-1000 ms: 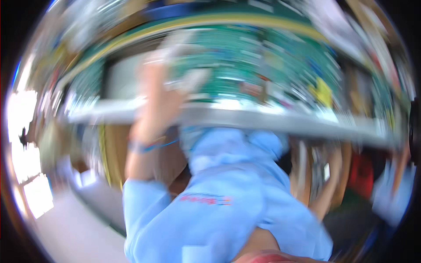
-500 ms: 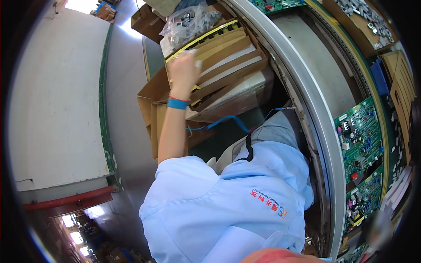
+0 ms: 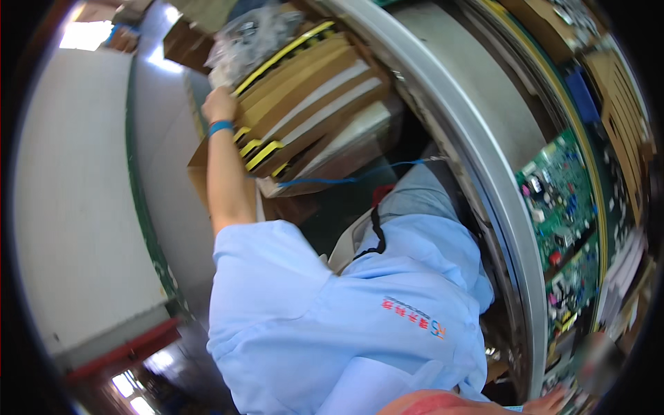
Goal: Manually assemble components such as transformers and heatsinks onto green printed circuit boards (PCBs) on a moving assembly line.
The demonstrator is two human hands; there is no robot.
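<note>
My left hand (image 3: pixel 220 105) reaches out at the left edge of an open cardboard box (image 3: pixel 321 114). Its fingers look curled closed, and whatever they may hold is hidden. A blue wrist strap (image 3: pixel 220 126) circles that wrist, and a blue cord (image 3: pixel 339 180) runs across below the box. Inside the box, cardboard dividers (image 3: pixel 294 86) stand in rows beside yellow-and-black parts (image 3: pixel 263 153). At the lower right rim a bit of a hand (image 3: pixel 546 402), seemingly my right, shows by the conveyor line; its fingers are too cut off and blurred to read.
A curved metal rail (image 3: pixel 477 131) edges the line on my right. Green circuit boards (image 3: pixel 560 194) lie beyond it, near a blue bin (image 3: pixel 582 93) and a slotted cardboard piece (image 3: pixel 618 114). A clear plastic bag (image 3: pixel 252 41) rests behind the box. A white panel (image 3: pixel 83 200) stands left.
My left hand has moved left, from over the box to its left edge. The view has shifted, and a bit of a hand now shows at the lower right.
</note>
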